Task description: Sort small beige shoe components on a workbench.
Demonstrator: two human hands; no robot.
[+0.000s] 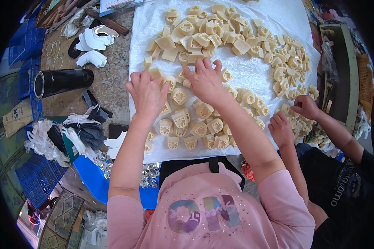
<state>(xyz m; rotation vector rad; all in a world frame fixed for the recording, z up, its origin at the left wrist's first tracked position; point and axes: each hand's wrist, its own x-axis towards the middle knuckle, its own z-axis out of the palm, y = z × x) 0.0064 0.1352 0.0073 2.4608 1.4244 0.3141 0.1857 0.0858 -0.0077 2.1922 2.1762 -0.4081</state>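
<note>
Many small cream-coloured moulded pieces with a rounded front and cut-out openings lie on a white woven sheet (143, 25). My left hand (147, 93) is over the left side of the spread, its bent fingers apart and their tips down beside a cream piece (156, 73). Close to its thumb lies another cream piece (169, 82). To the right, my right hand (205, 81) reaches forward with its fingers spread, one fingertip by a cream piece (181, 77). Below my hands, several pieces (180, 119) lie with their openings facing up. What is under my fingertips is partly hidden.
A heap of cream pieces (207, 29) lies at the far side. At right, a co-worker's hands (282, 128) are over smaller pieces (291, 62). A black tumbler (64, 83), white curved parts (93, 41) and gloves (87, 128) are at left, above a blue tub (91, 178).
</note>
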